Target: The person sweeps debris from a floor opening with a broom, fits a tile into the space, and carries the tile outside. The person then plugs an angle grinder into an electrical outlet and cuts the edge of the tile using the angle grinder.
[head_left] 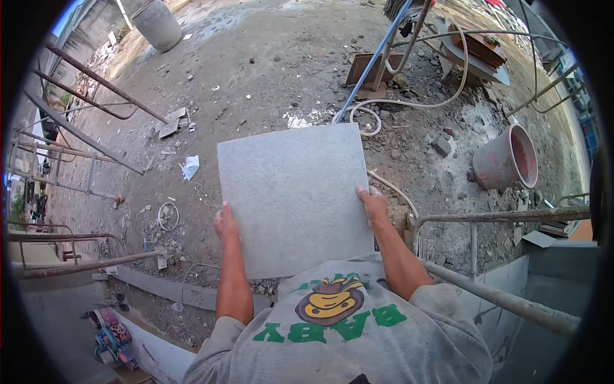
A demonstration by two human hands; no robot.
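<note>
A large square grey tile [294, 198] is held out in front of my chest, its flat face toward me. My left hand [226, 222] grips its left edge, with the thumb at the rim and the other fingers hidden behind. On the opposite edge, a little higher, my right hand [373, 206] holds on with the thumb over the face. The lower edge of the tile comes close to my shirt.
Metal scaffold pipes stand at left [96, 89] and right [499, 301]. A bucket [492, 165] leans over on the rubble at right. A pale hose [422, 104] curls across the ground beyond the tile. A large grey tub [157, 27] stands far back left.
</note>
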